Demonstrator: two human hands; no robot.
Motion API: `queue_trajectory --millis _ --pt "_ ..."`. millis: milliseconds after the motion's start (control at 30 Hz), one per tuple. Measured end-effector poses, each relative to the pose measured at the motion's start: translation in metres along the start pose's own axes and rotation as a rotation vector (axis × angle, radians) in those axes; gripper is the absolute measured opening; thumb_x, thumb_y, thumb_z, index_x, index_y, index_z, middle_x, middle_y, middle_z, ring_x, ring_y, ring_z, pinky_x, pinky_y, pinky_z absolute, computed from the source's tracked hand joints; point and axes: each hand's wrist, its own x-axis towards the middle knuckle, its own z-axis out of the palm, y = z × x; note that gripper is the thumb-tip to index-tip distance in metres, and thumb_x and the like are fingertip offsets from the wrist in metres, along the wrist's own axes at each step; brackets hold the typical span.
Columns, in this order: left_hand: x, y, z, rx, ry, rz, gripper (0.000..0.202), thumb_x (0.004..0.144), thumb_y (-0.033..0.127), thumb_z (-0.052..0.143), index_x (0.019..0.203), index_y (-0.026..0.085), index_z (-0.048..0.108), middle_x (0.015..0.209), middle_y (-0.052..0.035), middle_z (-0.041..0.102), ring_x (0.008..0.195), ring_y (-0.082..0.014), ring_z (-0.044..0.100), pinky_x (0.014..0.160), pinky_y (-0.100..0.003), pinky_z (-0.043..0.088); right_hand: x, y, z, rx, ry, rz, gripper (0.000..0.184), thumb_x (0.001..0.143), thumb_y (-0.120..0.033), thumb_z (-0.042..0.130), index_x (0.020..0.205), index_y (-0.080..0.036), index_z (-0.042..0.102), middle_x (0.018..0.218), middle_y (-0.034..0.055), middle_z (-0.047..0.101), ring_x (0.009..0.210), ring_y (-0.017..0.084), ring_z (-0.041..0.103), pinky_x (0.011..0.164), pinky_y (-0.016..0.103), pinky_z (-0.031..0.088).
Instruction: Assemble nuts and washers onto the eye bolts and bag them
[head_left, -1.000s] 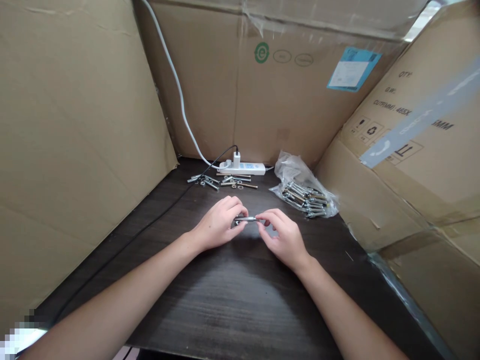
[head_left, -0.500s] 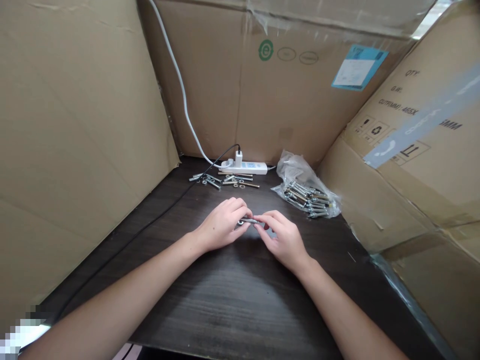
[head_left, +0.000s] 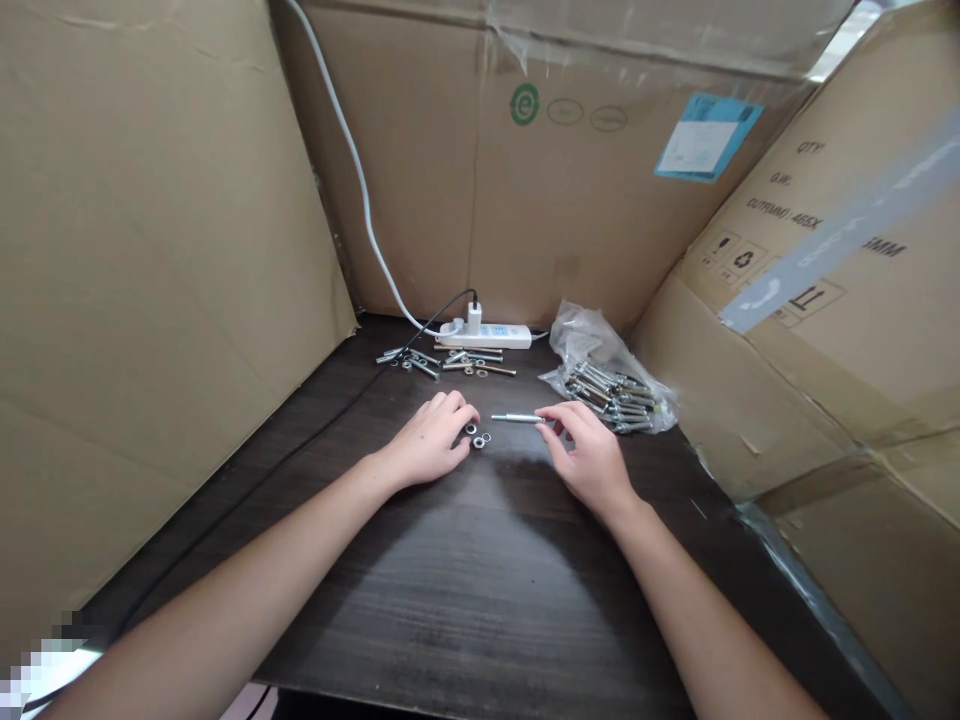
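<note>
Evidently, the metal bolt (head_left: 517, 418) is gripped endwise by the right hand (head_left: 589, 455); loose rings (head_left: 479, 443) could be scattered if brushed by the unclasped left hand (head_left: 430, 437).

On my feed: left cardboard wall (head_left: 150, 250), back cardboard wall (head_left: 397, 150) across the top, right cardboard wall (head_left: 817, 385) with black print (head_left: 886, 247). Blue-and-white label (head_left: 709, 138) on the back one, upper right. Dark wood-grain tabletop (head_left: 450, 610), center to bottom. I see a bright strip (head_left: 846, 42) top right, bright patch (head_left: 64, 670) lower left.

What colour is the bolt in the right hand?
The bolt is silvery, seen in the head view.
</note>
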Motion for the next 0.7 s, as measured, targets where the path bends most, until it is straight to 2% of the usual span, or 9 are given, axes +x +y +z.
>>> queue_trajectory --millis 133,267,600,700 --pt "0.0015 -0.0044 0.0028 0.021 0.001 -0.023 0.019 0.089 0.022 0.045 0.103 0.022 0.057 0.101 -0.0053 0.052 0.094 -0.0197 0.047 0.084 -0.035 0.041 -0.0011 0.0009 0.0012 0.004 -0.008 0.020 0.014 0.089 -0.024 0.052 0.100 -0.020 0.062 0.091 0.0048 0.063 0.072 0.015 0.060 0.068 0.028 0.049" --pt "0.0025 -0.0062 0.0044 0.009 0.007 -0.030 0.012 0.087 0.023 0.047 0.094 0.020 0.057 0.097 -0.0046 0.053 0.091 -0.0193 0.046 0.082 -0.033 0.040 -0.0013 0.0011 0.0012 0.010 -0.014 0.021 0.014 0.089 -0.023 0.053 0.099 -0.020 0.062 0.092 0.0047 0.063 0.072 0.014 0.059 0.069 0.028 0.049" --pt "0.0032 -0.0038 0.0028 -0.056 0.058 -0.018 0.003 0.082 0.018 0.049 0.079 0.018 0.050 0.079 -0.0015 0.054 0.078 -0.0173 0.046 0.072 -0.031 0.039 -0.0010 -0.0020 0.0027 0.044 -0.013 -0.003 0.014 0.090 -0.024 0.052 0.099 -0.020 0.062 0.090 0.0057 0.063 0.071 0.015 0.059 0.067 0.028 0.049" --pt "0.0046 -0.0006 0.0006 -0.091 0.096 -0.012 0.003 0.083 0.019 0.049 0.080 0.018 0.050 0.080 -0.0011 0.057 0.078 -0.0171 0.048 0.073 -0.031 0.039 -0.0011 -0.0029 0.0034 0.056 -0.022 -0.005 0.014 0.090 -0.024 0.052 0.099 -0.020 0.062 0.089 0.0056 0.063 0.071 0.015 0.059 0.067 0.028 0.049"
